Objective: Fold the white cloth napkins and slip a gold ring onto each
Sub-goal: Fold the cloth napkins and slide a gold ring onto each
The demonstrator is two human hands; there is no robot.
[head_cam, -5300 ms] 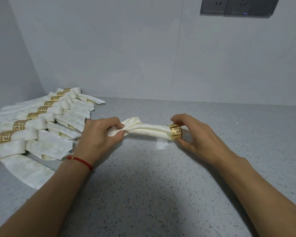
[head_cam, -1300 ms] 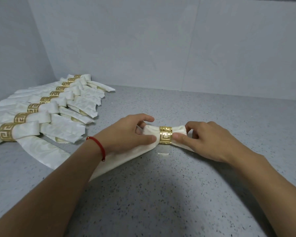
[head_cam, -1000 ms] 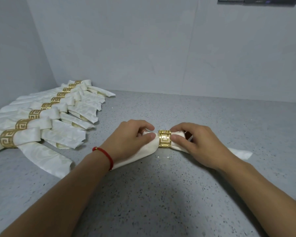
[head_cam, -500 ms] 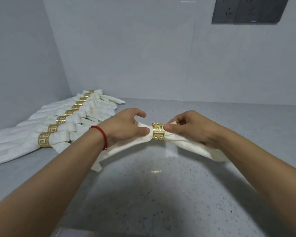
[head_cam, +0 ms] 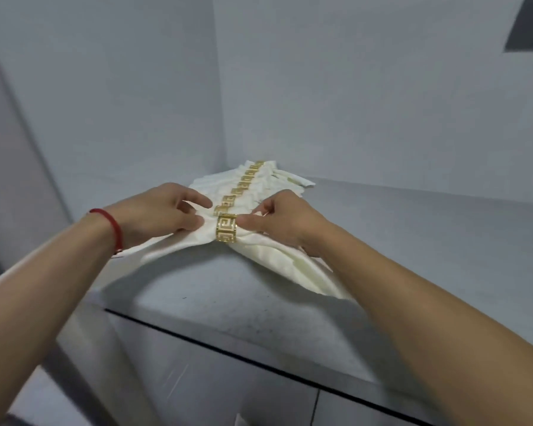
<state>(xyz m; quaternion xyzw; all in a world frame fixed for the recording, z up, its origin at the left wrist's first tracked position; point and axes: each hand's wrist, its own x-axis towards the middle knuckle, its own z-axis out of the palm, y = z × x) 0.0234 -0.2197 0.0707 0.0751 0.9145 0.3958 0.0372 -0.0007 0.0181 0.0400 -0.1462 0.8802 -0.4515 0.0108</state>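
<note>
- Grey speckled bench point(head_cam: 413, 241) set into a corner of pale grey walls; a dark seam runs along its front edge above the cabinet fronts. Dark panel point(head_cam: 530, 29) high on the right wall, blurred.
- Row of finished napkins point(head_cam: 259, 186) lies on the bench toward the corner, each banded in gold, the bands lined up one behind another.
- Nearest to the person, a white napkin point(head_cam: 277, 259) is held at the near end of that row, its gold ring point(head_cam: 226, 228) round the middle; both ends droop outward and down.
- Left hand point(head_cam: 160, 213), red cord point(head_cam: 113, 226) at the wrist, pinches the cloth just left of the ring, fingers curled.
- Right hand point(head_cam: 285, 219) pinches the cloth just right of the ring, thumb tip touching the ring's edge.
- Cannot tell whether the ring itself rests on the bench.
</note>
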